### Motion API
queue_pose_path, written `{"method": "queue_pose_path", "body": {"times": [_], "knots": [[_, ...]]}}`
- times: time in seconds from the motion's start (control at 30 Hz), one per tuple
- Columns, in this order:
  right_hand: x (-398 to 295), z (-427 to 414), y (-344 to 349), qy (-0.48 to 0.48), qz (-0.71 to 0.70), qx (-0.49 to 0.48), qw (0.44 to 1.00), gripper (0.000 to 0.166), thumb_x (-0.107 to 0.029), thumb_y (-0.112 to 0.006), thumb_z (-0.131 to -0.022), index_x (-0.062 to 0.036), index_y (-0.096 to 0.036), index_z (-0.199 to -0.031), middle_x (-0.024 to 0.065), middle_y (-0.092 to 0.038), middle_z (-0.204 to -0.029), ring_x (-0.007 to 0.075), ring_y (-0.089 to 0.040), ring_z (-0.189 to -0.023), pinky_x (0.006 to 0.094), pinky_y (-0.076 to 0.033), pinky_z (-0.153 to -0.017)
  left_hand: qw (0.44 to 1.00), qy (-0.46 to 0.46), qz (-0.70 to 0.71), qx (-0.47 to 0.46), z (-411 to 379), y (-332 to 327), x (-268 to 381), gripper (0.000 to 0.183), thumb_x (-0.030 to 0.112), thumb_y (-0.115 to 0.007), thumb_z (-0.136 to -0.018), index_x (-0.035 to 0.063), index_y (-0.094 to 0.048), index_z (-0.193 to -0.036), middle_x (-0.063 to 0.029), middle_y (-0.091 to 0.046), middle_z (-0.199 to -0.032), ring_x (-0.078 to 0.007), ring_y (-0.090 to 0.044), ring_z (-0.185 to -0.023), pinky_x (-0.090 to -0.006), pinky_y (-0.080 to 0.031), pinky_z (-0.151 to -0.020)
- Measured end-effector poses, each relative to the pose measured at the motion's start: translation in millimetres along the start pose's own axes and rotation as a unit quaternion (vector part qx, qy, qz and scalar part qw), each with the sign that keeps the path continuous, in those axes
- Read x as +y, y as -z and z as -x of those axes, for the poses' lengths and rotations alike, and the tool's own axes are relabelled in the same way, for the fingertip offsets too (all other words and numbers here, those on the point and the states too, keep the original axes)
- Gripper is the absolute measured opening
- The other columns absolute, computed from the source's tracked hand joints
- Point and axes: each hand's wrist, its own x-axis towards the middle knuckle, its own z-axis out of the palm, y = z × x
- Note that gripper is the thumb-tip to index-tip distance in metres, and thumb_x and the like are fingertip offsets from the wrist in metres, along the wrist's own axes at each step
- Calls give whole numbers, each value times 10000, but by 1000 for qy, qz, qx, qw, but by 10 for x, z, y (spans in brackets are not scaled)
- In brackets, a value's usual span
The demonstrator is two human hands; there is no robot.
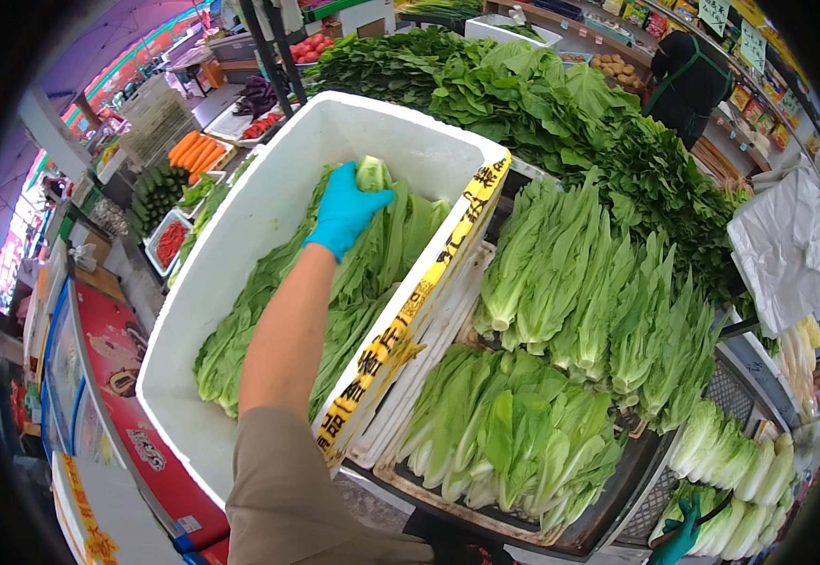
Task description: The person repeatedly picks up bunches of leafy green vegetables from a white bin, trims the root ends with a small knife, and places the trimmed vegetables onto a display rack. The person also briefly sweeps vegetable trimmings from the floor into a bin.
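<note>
In a blue glove, my left hand [351, 206] reaches into a white foam box [191, 311] and grips a head of leafy green lettuce [372, 174]. The pale stem end shows between thumb and fingers; the fingertips are partly hidden among leaves. More long-leaved lettuce [255, 332] lies under and around the hand. At the lower right rim, my right hand [680, 534], in a teal glove, is closed around a dark, slender tool [710, 510] over Chinese cabbages [745, 526]. The tool's kind is unclear.
Right of the box, lettuce bunches [586, 282] and pale-stemmed greens [516, 431] lie in rows. Dark leafy greens [544, 106] are heaped behind. A white plastic bag [784, 240] hangs at right. A person [689, 85] in dark clothes stands at the back. Carrots [196, 154] lie left.
</note>
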Motion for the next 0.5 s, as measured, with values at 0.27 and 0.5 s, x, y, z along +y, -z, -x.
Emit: {"method": "queue_pose_path", "body": {"times": [0.27, 0.5], "knots": [[158, -268, -178, 90, -127, -101, 983, 379, -249, -529, -955, -57, -577, -1278, 69, -657, -1019, 34, -405, -562, 192, -335, -497, 887, -34, 457, 54, 527, 1820, 849, 331, 171, -670, -866, 62, -585, -1167, -90, -656, -1107, -224, -636, -1001, -381, -510, -898], [-37, -114, -378, 176, -231, -306, 907, 414, -263, -466, -966, -69, -547, -1322, 89, -640, -1150, 2, -435, -541, 159, -345, -491, 830, 0, 545, 116, 2157, 2723, 1724, 321, 283, -630, -889, 54, -614, -1114, -141, -669, -1070, -285, -653, -966, -433, -544, -852]]}}
